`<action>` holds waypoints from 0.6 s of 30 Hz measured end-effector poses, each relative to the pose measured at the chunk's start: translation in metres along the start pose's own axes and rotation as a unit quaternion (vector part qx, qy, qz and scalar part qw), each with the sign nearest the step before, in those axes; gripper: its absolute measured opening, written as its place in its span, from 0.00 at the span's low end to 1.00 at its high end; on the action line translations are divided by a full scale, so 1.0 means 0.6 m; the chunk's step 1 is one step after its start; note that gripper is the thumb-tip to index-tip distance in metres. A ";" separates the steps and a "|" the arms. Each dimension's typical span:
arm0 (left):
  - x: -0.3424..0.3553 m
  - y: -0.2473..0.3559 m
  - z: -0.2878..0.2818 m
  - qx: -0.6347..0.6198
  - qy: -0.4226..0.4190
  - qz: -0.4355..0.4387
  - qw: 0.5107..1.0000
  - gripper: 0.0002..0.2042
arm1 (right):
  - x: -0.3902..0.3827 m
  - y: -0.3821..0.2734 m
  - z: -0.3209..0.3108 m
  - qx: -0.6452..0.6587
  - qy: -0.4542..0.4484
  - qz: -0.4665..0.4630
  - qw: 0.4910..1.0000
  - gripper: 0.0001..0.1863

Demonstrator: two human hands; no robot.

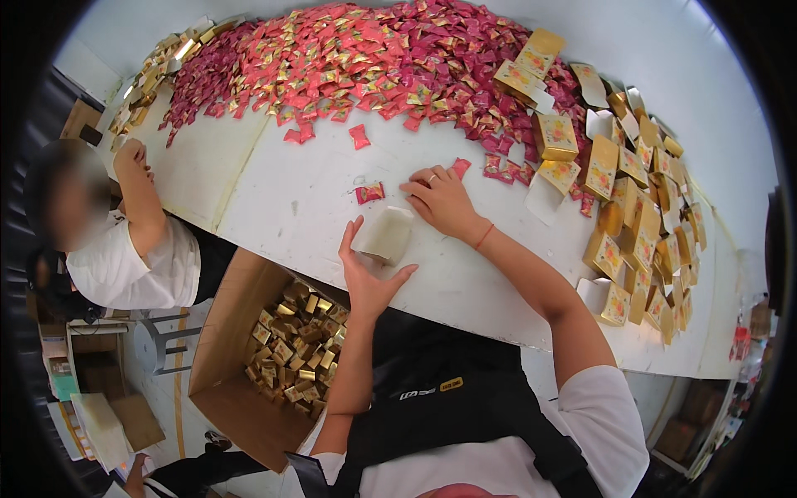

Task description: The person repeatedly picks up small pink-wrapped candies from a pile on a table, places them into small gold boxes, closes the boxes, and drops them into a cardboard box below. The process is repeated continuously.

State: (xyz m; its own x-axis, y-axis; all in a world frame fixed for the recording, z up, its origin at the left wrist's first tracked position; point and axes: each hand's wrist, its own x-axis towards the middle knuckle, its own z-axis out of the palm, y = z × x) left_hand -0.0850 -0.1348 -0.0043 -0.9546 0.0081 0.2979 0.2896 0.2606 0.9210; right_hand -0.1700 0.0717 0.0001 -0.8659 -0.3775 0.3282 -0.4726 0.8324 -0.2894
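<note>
- Two people at a long white counter (274,207); going left to right.
- Far left: a co-worker in a white shirt (137,266) sits at the counter's end, one arm up on its edge near some gold boxes; what that hand does is too small to tell.
- Below the counter edge: an open cardboard carton (224,365) on the floor, part-filled with small gold boxes (295,344), right beside the person so they sit within easy reach.
- Left hand (365,278): raised at the counter edge, fingers spread and released, thumb and fingertips touching the near side of a small pale box (386,235), seemingly propping it rather than gripping it.
- The pale box stands tilted between both hands, near the front edge.
- One red sachet (370,192) lies alone just above the box, apart from the heap.
- Right hand (444,203): palm down, flat on the counter just right of the box, fingers extended toward a stray red packet; grasping nothing that shows.
- Back: big heap of red sachets (374,62) spread across the counter.
- Right: gold cartons (635,224), flat and folded, piled along the right end.
</note>
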 end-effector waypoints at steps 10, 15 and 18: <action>0.013 0.013 0.003 -0.052 -0.062 -0.016 0.997 0.57 | 0.004 0.109 -0.018 -0.012 0.248 -0.044 0.968 0.06; 0.032 -0.005 0.008 -0.146 -0.067 -0.065 0.985 0.48 | -0.016 0.053 -0.017 0.192 0.189 0.124 0.955 0.07; 0.025 0.001 0.023 -0.062 -0.080 -0.075 0.992 0.43 | -0.003 -0.059 -0.092 0.457 0.228 0.175 0.842 0.08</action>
State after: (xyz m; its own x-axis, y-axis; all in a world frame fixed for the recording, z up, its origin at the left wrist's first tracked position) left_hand -0.1003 -0.1211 -0.0026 -0.9836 0.1332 0.1216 0.1413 0.1493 0.9786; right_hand -0.1426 0.0655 0.0594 -0.9237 0.1955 0.3294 -0.3104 0.1219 -0.9428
